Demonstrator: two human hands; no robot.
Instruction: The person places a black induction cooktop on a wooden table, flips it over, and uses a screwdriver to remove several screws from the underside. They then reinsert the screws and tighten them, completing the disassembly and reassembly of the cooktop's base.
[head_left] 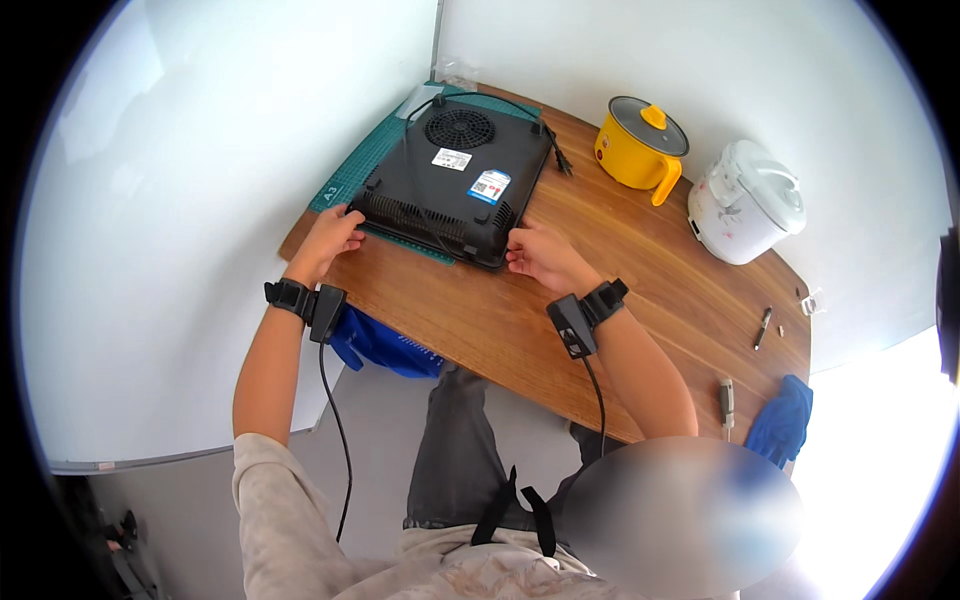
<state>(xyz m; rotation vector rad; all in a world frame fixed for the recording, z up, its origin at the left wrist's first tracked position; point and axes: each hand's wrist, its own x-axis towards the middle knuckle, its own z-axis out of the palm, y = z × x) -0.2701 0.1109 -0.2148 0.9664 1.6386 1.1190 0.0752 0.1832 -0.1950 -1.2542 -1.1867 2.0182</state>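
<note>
A black induction cooker (410, 178) lies upside down on the table, its round fan grille, vent slots, small feet and two stickers facing up. Its near edge is held at both corners. My left hand (330, 240) grips the near left corner, thumb on top and the other fingertips partly hidden beneath. At the near right corner, my right hand (548, 257) pinches the edge with curled fingers. The cooker's black power cord (488, 96) loops across its far side, and the plug (565, 163) rests by the right edge. Under the cooker lies a green cutting mat (345, 180).
A yellow electric pot (630, 160) and a white rice cooker (735, 215) stand at the back right of the wooden table (600, 330). Further right lie a marker (763, 328), a screwdriver (727, 398) and a blue cloth (783, 418). White walls border the far and left sides.
</note>
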